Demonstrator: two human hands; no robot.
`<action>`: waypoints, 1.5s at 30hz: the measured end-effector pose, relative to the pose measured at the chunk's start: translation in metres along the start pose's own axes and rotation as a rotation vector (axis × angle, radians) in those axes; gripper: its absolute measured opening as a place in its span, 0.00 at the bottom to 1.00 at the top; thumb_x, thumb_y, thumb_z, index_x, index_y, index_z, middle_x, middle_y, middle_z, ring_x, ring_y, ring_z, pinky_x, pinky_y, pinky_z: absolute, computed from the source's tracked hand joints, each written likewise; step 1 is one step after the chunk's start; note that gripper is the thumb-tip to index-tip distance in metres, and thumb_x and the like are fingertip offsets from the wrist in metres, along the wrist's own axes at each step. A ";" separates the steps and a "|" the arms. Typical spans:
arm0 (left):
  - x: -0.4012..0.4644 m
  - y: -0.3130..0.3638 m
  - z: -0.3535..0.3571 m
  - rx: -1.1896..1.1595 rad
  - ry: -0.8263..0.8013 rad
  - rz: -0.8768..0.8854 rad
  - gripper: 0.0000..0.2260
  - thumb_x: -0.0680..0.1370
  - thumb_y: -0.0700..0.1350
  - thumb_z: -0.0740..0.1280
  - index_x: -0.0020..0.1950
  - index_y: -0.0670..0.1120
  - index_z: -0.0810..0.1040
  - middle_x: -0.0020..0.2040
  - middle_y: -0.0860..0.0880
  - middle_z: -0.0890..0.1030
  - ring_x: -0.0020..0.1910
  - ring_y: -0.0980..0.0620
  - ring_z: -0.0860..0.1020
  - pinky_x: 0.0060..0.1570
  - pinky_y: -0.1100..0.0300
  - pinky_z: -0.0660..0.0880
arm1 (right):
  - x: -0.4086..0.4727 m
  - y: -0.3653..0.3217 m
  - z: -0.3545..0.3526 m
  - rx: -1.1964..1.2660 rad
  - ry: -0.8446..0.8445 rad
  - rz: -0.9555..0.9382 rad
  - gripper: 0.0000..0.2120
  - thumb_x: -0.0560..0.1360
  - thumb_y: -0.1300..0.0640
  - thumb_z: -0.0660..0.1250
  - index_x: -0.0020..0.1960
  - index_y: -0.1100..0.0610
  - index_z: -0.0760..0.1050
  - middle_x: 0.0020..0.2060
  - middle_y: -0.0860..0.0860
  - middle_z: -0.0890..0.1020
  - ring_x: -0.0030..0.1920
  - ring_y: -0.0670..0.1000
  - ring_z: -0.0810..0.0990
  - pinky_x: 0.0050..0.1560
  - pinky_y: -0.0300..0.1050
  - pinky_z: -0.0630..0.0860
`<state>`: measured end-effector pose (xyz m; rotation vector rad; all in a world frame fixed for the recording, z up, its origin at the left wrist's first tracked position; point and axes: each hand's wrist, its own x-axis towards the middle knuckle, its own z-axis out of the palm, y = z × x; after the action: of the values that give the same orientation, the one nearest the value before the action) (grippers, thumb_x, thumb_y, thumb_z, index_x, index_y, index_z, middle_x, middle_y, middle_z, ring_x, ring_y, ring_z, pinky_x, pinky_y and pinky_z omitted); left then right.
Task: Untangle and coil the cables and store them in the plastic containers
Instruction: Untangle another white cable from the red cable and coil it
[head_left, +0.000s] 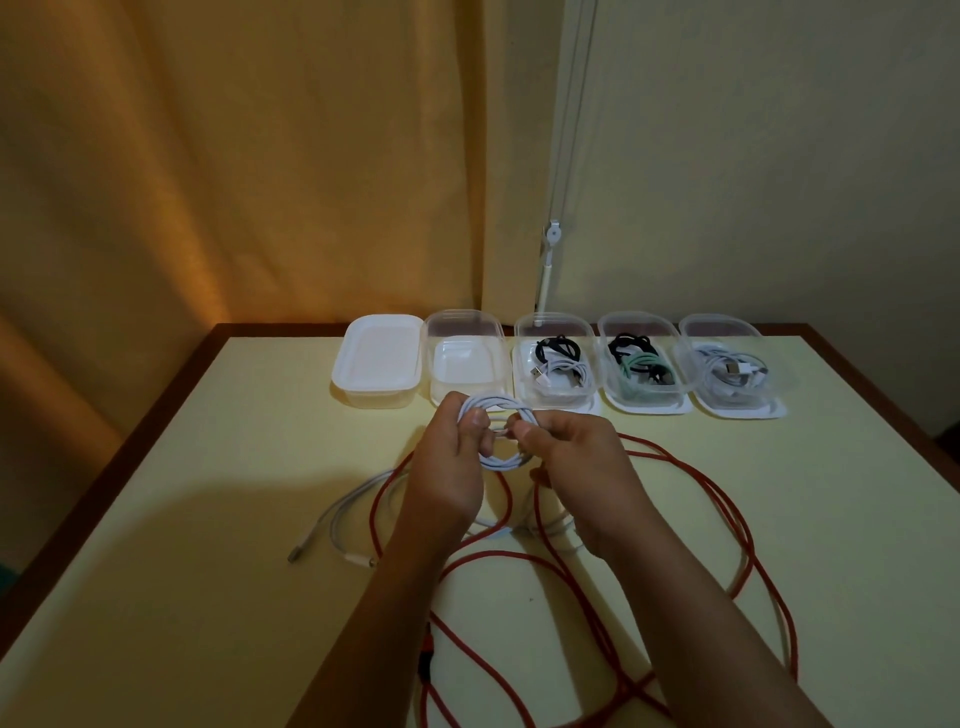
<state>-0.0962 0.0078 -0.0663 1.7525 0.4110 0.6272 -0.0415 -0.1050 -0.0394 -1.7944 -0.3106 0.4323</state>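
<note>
Just in front of the empty container (470, 371), the left hand (451, 462) grips the white coil (501, 434); the right hand (574, 457) pinches its inner strand.

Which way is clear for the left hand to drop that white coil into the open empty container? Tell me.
Probably straight ahead: the left hand holds the white coil just in front of the empty container, its top is open and nothing lies between. The right hand also grips the coil.
</note>
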 end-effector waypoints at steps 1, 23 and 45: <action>0.000 0.000 0.000 0.031 0.016 -0.001 0.11 0.85 0.44 0.55 0.49 0.42 0.73 0.35 0.51 0.74 0.32 0.63 0.72 0.35 0.73 0.69 | 0.000 0.001 0.000 0.022 -0.023 0.007 0.11 0.81 0.55 0.66 0.46 0.55 0.86 0.41 0.51 0.87 0.47 0.53 0.84 0.53 0.52 0.78; 0.002 -0.002 -0.004 0.176 0.020 0.048 0.08 0.83 0.47 0.61 0.52 0.47 0.78 0.42 0.49 0.83 0.42 0.54 0.81 0.40 0.66 0.75 | 0.000 -0.012 -0.007 0.510 -0.287 0.070 0.16 0.83 0.62 0.58 0.36 0.60 0.68 0.24 0.50 0.67 0.29 0.47 0.71 0.38 0.38 0.74; -0.003 0.007 -0.007 -0.041 0.168 -0.056 0.06 0.82 0.45 0.63 0.49 0.46 0.78 0.31 0.51 0.82 0.27 0.54 0.79 0.27 0.65 0.74 | -0.001 -0.002 -0.005 -0.324 0.142 -0.061 0.14 0.78 0.50 0.70 0.36 0.56 0.83 0.31 0.50 0.84 0.35 0.49 0.84 0.46 0.50 0.82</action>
<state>-0.1027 0.0095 -0.0585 1.6498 0.5577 0.7403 -0.0405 -0.1088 -0.0358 -2.1132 -0.3495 0.2175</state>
